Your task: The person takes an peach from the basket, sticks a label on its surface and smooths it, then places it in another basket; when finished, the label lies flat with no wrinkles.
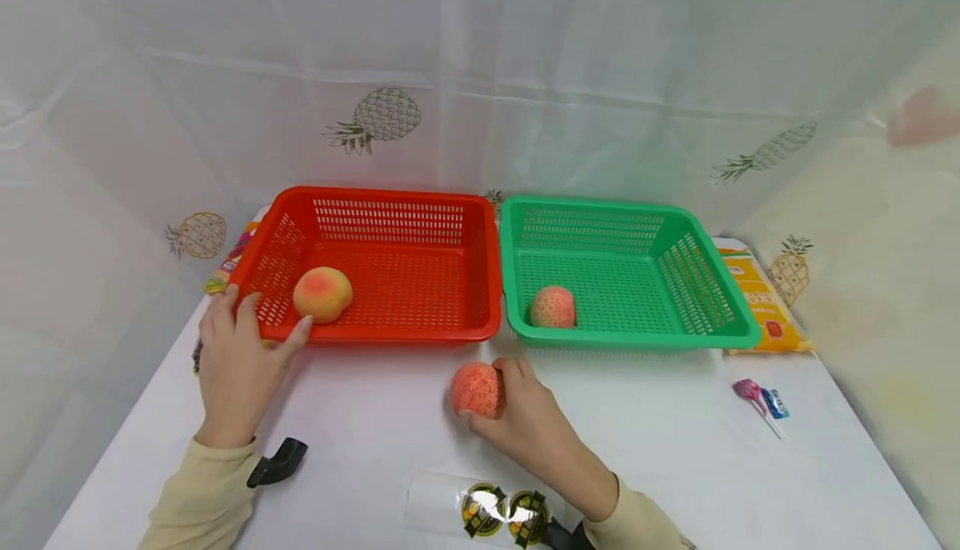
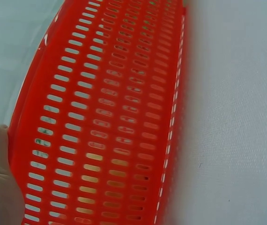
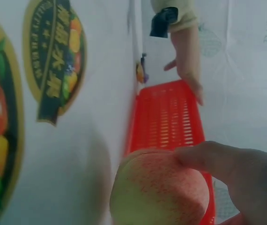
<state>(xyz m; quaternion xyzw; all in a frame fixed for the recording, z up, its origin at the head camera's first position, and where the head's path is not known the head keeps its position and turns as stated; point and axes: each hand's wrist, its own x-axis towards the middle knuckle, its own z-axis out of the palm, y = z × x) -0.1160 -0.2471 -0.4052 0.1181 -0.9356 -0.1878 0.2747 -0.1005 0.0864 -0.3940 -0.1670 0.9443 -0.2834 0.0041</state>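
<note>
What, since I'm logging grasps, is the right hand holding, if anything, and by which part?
The right hand pinches a pinkish peach by its sides.

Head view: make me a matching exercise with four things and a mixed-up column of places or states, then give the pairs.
Things:
1. left hand
2. lollipop
3. right hand
4. green basket

Places and states:
A. holds a peach in front of the baskets
B. stands beside the red basket, with one fruit inside
C. touches the red basket's near left corner
D. lies on the table, towards the picture's right edge

Right pairs: 1-C, 2-D, 3-A, 4-B
</note>
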